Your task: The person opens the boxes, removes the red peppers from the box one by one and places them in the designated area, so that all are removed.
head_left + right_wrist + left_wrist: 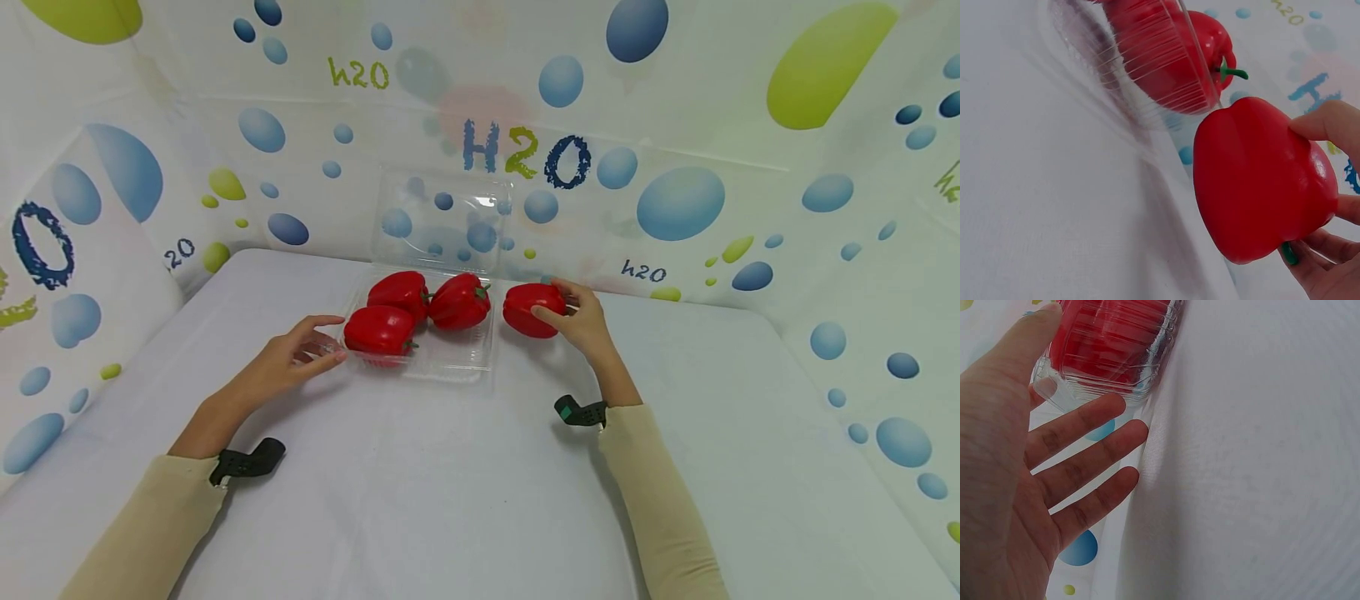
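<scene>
My right hand (585, 325) grips a red bell pepper (529, 310) just right of the clear plastic container (457, 367). In the right wrist view, thumb and fingers hold that pepper (1260, 181) by its stem end, the green stem showing beside the fingers. Three more red bell peppers lie inside the container: one at back left (397, 292), one at front left (378, 332) and one on the right (459, 302). At the container's left side, my left hand (288, 362) has its fingers spread and fairly straight, touching the plastic edge (1063, 390).
The container's hinged clear lid (442, 217) stands raised at the back, before a patterned backdrop (480, 83). A white cloth (450, 483) covers the table. Each wrist wears a black camera mount, on the left (251, 460) and on the right (581, 412).
</scene>
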`<action>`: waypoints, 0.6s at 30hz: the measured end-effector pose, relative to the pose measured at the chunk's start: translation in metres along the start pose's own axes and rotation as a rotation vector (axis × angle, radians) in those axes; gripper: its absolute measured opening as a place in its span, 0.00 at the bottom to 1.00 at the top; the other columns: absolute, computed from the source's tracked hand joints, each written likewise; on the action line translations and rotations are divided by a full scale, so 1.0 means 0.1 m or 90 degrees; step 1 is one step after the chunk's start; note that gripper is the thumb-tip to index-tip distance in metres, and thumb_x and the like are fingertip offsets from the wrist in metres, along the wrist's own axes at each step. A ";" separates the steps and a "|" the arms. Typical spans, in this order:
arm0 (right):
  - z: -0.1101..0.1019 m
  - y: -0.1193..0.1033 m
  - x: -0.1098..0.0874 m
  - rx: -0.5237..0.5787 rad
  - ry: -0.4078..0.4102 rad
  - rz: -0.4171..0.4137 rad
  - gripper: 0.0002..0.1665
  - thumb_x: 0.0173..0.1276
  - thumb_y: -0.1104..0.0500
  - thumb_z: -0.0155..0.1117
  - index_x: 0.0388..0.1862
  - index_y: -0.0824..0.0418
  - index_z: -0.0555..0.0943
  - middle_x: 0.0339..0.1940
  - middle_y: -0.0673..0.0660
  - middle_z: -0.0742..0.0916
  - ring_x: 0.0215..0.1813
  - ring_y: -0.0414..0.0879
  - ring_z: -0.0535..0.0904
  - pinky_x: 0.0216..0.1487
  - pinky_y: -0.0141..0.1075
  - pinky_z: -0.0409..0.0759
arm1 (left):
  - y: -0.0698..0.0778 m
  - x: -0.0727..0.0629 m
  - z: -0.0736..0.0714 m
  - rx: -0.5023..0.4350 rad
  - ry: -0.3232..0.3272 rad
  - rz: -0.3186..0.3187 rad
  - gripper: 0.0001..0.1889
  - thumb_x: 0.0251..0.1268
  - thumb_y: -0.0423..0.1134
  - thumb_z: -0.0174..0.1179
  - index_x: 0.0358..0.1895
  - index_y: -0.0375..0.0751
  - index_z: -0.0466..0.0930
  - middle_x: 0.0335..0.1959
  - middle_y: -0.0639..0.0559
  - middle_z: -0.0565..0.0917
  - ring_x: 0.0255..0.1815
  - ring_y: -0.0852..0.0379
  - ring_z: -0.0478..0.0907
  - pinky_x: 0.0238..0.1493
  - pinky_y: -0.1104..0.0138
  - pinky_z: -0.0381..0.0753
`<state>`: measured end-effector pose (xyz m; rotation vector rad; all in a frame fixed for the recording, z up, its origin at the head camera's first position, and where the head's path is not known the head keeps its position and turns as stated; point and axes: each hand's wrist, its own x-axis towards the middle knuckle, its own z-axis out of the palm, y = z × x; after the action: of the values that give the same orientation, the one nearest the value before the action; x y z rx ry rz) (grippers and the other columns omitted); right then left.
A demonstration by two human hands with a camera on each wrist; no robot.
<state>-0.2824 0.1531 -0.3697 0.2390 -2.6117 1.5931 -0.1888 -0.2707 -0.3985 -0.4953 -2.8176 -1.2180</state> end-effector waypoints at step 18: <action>0.07 0.11 0.02 -0.008 -0.029 0.036 0.38 0.63 0.55 0.70 0.71 0.56 0.67 0.68 0.61 0.71 0.68 0.58 0.66 0.63 0.50 0.75 | 0.00 0.00 0.00 0.002 0.001 0.005 0.32 0.69 0.43 0.60 0.71 0.42 0.59 0.52 0.38 0.82 0.50 0.43 0.81 0.47 0.72 0.77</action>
<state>-0.2857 0.1513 -0.3821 0.2054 -2.6852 1.6065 -0.1886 -0.2705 -0.3984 -0.5045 -2.8140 -1.2108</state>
